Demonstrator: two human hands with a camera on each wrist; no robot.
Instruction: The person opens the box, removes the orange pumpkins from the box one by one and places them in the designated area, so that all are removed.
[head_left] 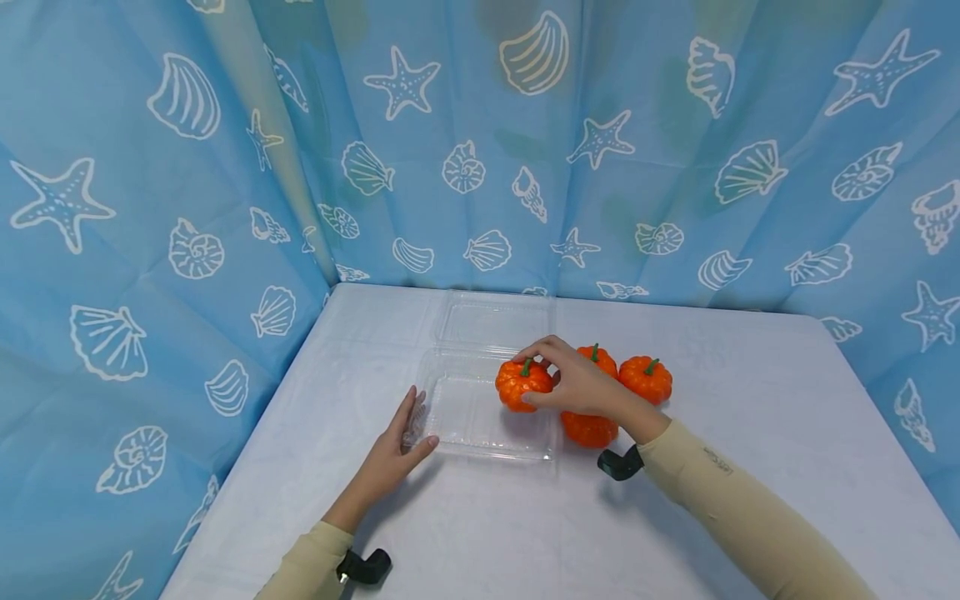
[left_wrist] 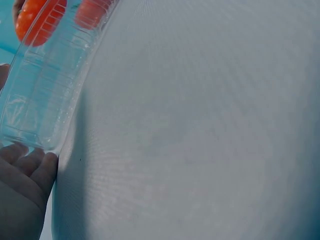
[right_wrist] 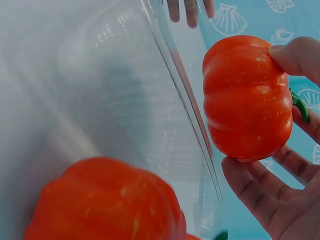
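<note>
A clear plastic clamshell container (head_left: 480, 450) lies on the table, its lid (head_left: 495, 321) folded back behind the base. Over the right part of the base, my right hand (head_left: 573, 379) holds a small orange pumpkin (head_left: 517, 387) with a green stem. Thumb and fingers pinch it from opposite sides, as the right wrist view shows. My left hand (head_left: 390, 454) rests against the container's left end, its fingers (left_wrist: 44, 172) fairly straight along that wall and the thumb near the front corner.
To the right of the container sit several more orange pumpkins, one at the front (head_left: 590, 431), one at the right (head_left: 647, 381) and one behind my right hand (head_left: 600, 361). A white cloth covers the table (head_left: 510, 533). Blue curtains (head_left: 480, 125) with shell prints hang along the back and left.
</note>
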